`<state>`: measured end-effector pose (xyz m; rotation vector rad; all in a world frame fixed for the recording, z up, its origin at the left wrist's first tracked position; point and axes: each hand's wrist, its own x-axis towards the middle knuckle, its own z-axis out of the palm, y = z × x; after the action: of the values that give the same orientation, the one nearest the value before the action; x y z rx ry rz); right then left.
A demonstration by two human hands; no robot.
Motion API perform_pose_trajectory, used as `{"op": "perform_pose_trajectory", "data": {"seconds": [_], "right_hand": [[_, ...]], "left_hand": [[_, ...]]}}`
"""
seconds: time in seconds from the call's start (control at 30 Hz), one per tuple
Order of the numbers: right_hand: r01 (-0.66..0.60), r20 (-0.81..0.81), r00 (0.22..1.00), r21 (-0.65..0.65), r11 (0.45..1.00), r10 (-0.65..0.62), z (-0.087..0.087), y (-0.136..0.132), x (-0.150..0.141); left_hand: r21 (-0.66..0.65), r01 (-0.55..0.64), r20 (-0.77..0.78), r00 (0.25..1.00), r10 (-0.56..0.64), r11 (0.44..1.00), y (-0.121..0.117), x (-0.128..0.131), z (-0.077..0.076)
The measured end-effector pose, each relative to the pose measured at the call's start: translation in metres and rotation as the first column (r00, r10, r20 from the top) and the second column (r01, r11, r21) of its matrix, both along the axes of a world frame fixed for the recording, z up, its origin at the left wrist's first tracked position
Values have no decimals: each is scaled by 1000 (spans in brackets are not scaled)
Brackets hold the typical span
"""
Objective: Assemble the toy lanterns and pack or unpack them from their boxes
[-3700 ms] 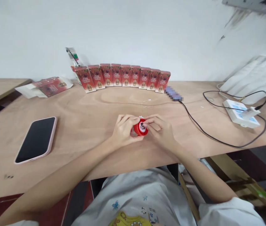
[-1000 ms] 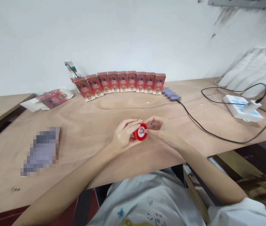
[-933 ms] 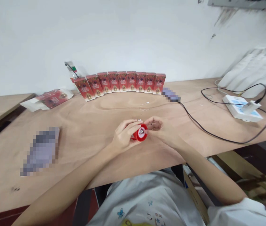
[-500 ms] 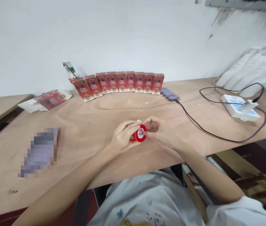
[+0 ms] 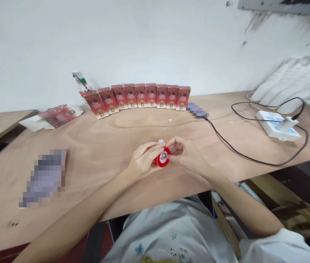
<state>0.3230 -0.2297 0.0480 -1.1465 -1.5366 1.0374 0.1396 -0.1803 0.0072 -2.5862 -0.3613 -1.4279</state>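
A: Where is the work right now?

B: At the red round piece (image 5: 161,164), held a little in from the near edge of the counter (image 5: 108,149), about midway along it. The left hand (image 5: 142,160) is wrapped round its side, clamped on it, with the recessed end turned toward the right hand (image 5: 182,153)

A: And that right hand, is it gripping something?

B: Its thumb and fingertips are drawn close at the rim, just beside a metal part (image 5: 163,156) set in the pale inner face. Whether anything is pinched between them I can't make out; it's too small

A: So which step is this, would you say?

B: My guess is fine handwork on that metal part, the left hand bracing and the right one doing the delicate bit. It doesn't look finished, with the fingers at the rim

A: What does the next move call for?

B: A steady left hold, I'd judge, the recess facing the right fingers, and a light touch so the metal part isn't knocked askew

A: Anything else nearby?

B: Thin wire-like bits (image 5: 166,124) lie beyond the hands, and a row of red boxes (image 5: 141,95) stands along the counter's far edge
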Motion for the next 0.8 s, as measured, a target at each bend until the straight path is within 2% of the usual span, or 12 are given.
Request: {"op": "perform_pose_trajectory", "data": {"seconds": [0.17, 0.8], "right_hand": [[-5, 39, 999, 15, 1000, 4, 2, -1, 2], [28, 165, 986, 62, 998, -37, 4, -6, -2]], "left_hand": [[-31, -6, 6, 1000, 6, 1000, -1, 0, 1], [48, -41, -61, 997, 44, 998, 0, -1, -3]]}}
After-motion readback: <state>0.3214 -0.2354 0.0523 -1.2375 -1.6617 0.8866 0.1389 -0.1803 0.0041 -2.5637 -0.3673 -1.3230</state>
